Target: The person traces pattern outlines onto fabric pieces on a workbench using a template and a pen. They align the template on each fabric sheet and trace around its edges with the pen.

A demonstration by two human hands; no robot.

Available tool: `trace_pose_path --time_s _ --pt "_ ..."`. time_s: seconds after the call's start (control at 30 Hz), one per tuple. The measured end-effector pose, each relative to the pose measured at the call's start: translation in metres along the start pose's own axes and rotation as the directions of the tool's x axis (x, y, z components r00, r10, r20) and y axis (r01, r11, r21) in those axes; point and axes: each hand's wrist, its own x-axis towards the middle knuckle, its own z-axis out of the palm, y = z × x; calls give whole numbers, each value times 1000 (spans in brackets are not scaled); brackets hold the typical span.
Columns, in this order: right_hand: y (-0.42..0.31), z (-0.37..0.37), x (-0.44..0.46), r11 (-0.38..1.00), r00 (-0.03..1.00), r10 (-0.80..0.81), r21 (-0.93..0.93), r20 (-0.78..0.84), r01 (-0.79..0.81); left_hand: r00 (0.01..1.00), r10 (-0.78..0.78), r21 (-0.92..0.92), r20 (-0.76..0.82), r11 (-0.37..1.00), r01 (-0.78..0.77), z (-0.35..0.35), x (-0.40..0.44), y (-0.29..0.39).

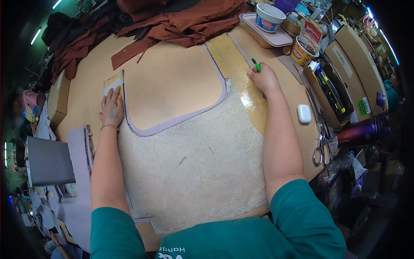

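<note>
A large, worn, grey-white pattern template (194,168) with a deep U-shaped cutout lies flat on the table. Yellowish tape (224,49) covers its upper right strip, and lilac fabric (164,127) shows from under the cutout's edge. My left hand (112,108) rests open and flat on the template's narrow left strip, fingers pointing away from me. At the right strip my right hand (264,79) is closed around a green pen (256,64), its upper end sticking up. The pen's tip is hidden by the hand.
Rust-coloured cloth (185,21) is heaped at the back. Along the right are scissors (320,144), a white earbud case (304,114), an open box of pens and cutters (330,93), tubs (270,18) and a dark bottle (360,131). Folded lilac fabric (79,149) hangs at the left edge.
</note>
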Motion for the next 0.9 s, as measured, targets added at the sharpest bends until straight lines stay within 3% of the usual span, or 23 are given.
trace_pose_path --time_s 0.2,0.3,0.33,0.4,0.5,0.53,0.6,0.7,0.8,0.9 --pt "-3 1 -5 996 989 -85 7 -123 86 1000 11 -3 -11 1000 -11 3 2 -2" --pt "-13 7 -13 979 965 -204 -46 -165 199 999 34 -3 -20 999 -34 9 7 -7" --pt "-27 16 -19 958 974 -205 183 -92 219 999 41 -4 -30 999 -41 9 7 -9" --pt "-67 42 -40 782 962 -259 604 89 155 999 29 -21 -35 999 -29 9 5 -8" --pt "-141 81 -100 713 856 -310 697 414 -79 999 -19 -33 -46 999 18 1 -3 -1" --pt "-159 100 -108 676 824 -389 735 413 -49 999 -17 -66 -48 998 14 1 -3 -1" --pt "-185 138 -116 595 756 -526 803 389 1 999 -18 -89 -47 996 14 2 -7 -2" --pt "-217 199 -89 445 857 -499 887 133 122 999 -19 -168 -33 986 14 -5 -7 0" --pt "-239 225 -50 430 906 -416 859 -86 279 999 -15 -172 -46 985 7 -2 -7 -2" --pt "-249 238 -24 537 878 -462 747 -128 392 998 -2 -170 -61 985 -8 -1 -6 -3"
